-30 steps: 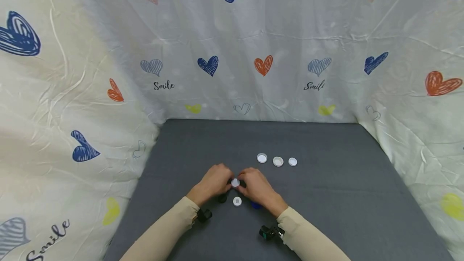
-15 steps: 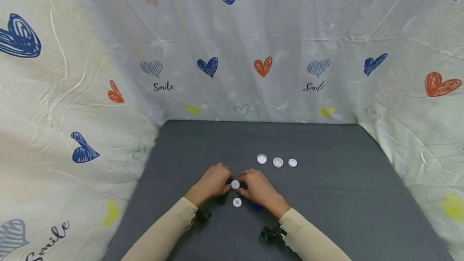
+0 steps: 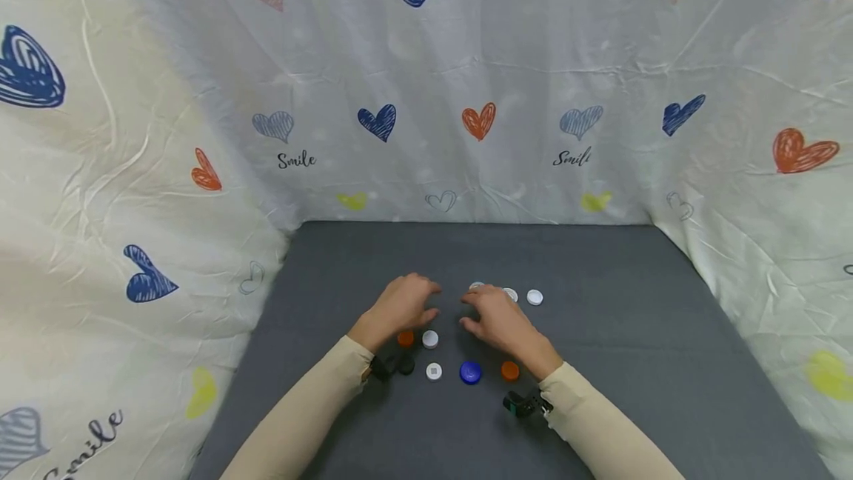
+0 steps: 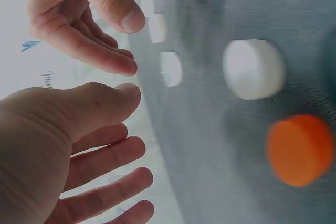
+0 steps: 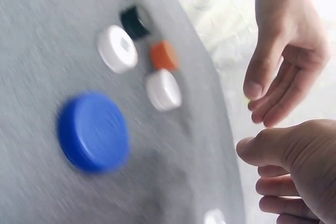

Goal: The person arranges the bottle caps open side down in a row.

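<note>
My left hand [image 3: 401,302] is raised above the table with its fingers relaxed and nothing in them. Facing it, my right hand [image 3: 498,321] also hovers with loose, bare fingers. Just below the left hand lie a white bottle cap [image 3: 429,339] and an orange bottle cap [image 3: 406,338], touching or nearly so. Nearer the front are a black cap [image 3: 406,364], a white cap with a square mark [image 3: 434,372], a blue cap [image 3: 470,372] and a second orange cap [image 3: 510,371] beside the right wrist. In the right wrist view the blue cap [image 5: 94,132] looks largest.
Behind the right hand a row of white caps lies on the grey table [image 3: 600,332]; one white cap [image 3: 534,297] shows whole, the others are partly covered by that hand. A heart-printed curtain [image 3: 440,80] surrounds the table's back and sides.
Both hands have left the white cap they were at, rising and moving apart, the right one farther to the right. The two orange caps and the whole blue cap are now uncovered.
</note>
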`<move>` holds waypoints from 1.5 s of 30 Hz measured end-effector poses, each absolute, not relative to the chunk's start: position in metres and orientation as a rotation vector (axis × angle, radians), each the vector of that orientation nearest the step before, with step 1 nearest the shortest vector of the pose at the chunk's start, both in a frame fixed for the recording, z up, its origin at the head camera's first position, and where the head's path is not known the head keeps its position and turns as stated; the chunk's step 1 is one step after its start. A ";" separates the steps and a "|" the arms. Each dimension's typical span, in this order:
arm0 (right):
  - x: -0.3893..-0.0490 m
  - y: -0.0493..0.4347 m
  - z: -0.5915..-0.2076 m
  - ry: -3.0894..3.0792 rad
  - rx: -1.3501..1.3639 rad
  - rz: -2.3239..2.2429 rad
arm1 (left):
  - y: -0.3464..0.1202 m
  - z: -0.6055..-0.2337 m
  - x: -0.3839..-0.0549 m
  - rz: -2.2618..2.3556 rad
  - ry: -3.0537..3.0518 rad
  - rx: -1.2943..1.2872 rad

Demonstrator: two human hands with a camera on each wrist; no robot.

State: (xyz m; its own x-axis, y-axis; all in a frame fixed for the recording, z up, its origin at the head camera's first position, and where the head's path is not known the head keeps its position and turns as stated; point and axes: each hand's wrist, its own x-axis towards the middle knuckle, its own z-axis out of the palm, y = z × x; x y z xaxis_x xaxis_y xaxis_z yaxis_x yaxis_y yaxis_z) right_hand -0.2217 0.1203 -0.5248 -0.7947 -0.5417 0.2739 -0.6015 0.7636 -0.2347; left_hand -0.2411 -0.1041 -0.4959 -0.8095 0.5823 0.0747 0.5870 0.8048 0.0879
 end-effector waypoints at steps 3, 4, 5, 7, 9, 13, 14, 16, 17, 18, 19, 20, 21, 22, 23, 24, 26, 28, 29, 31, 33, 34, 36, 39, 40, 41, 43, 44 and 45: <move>-0.228 0.130 -0.516 -2.769 0.881 0.465 | -0.096 -0.488 -0.249 -0.195 -2.945 -0.953; -0.230 0.132 -0.514 -2.772 0.876 0.465 | -0.093 -0.485 -0.251 -0.204 -2.948 -0.949; -0.232 0.135 -0.511 -2.772 0.870 0.471 | -0.090 -0.483 -0.254 -0.209 -2.952 -0.942; -0.236 0.139 -0.507 -2.770 0.861 0.482 | -0.085 -0.480 -0.259 -0.221 -2.954 -0.925; -0.240 0.144 -0.504 -2.771 0.843 0.476 | -0.079 -0.477 -0.264 -0.241 -2.946 -0.909; -0.247 0.152 -0.501 -2.794 0.794 0.435 | -0.069 -0.473 -0.272 -0.277 -2.929 -0.896; -0.248 0.153 -0.501 -2.802 0.785 0.424 | -0.066 -0.473 -0.274 -0.275 -2.932 -0.895; -0.250 0.156 -0.501 -2.819 0.774 0.424 | -0.061 -0.473 -0.277 -0.282 -2.947 -0.898; -0.251 0.158 -0.501 -2.825 0.772 0.429 | -0.059 -0.474 -0.278 -0.287 -2.960 -0.898; -0.252 0.159 -0.501 -2.830 0.770 0.434 | -0.057 -0.475 -0.279 -0.288 -2.972 -0.898; -0.253 0.160 -0.502 -2.832 0.770 0.433 | -0.054 -0.476 -0.281 -0.288 -2.984 -0.898; -0.254 0.160 -0.502 -2.836 0.767 0.435 | -0.052 -0.477 -0.282 -0.291 -2.995 -0.899; -0.255 0.161 -0.503 -2.840 0.765 0.437 | -0.050 -0.478 -0.283 -0.297 -3.004 -0.899; -0.257 0.161 -0.504 -2.845 0.762 0.432 | -0.049 -0.480 -0.285 -0.296 -3.014 -0.897; -0.259 0.162 -0.505 -2.847 0.760 0.431 | -0.047 -0.482 -0.286 -0.292 -3.023 -0.895; -0.261 0.162 -0.507 -2.852 0.759 0.426 | -0.046 -0.483 -0.287 -0.295 -3.030 -0.894; -0.264 0.161 -0.510 -2.873 0.752 0.419 | -0.044 -0.488 -0.289 -0.304 -3.042 -0.895; -0.268 0.161 -0.513 -2.886 0.750 0.412 | -0.043 -0.493 -0.291 -0.309 -3.055 -0.892; -0.269 0.160 -0.515 -2.892 0.746 0.416 | -0.042 -0.495 -0.292 -0.312 -3.060 -0.892; -0.271 0.160 -0.517 -2.909 0.737 0.423 | -0.040 -0.499 -0.295 -0.307 -3.074 -0.890; -0.274 0.160 -0.520 -2.920 0.732 0.439 | -0.038 -0.502 -0.297 -0.299 -3.097 -0.884; -0.275 0.160 -0.521 -2.930 0.726 0.449 | -0.036 -0.504 -0.298 -0.298 -3.107 -0.884; -0.277 0.160 -0.524 -2.947 0.721 0.465 | -0.032 -0.506 -0.299 -0.301 -3.128 -0.884; -0.279 0.161 -0.527 -2.979 0.713 0.475 | -0.028 -0.509 -0.301 -0.301 -3.143 -0.882; -0.279 0.161 -0.527 -2.988 0.711 0.481 | -0.026 -0.510 -0.301 -0.300 -3.144 -0.881; -0.280 0.161 -0.528 -2.994 0.710 0.483 | -0.025 -0.510 -0.302 -0.295 -3.144 -0.878; -0.281 0.161 -0.529 -3.004 0.710 0.480 | -0.022 -0.513 -0.303 -0.279 -3.148 -0.872; -0.281 0.161 -0.530 -3.003 0.713 0.478 | -0.021 -0.514 -0.303 -0.269 -3.151 -0.868; -0.282 0.161 -0.530 -3.003 0.717 0.479 | -0.020 -0.516 -0.304 -0.258 -3.158 -0.861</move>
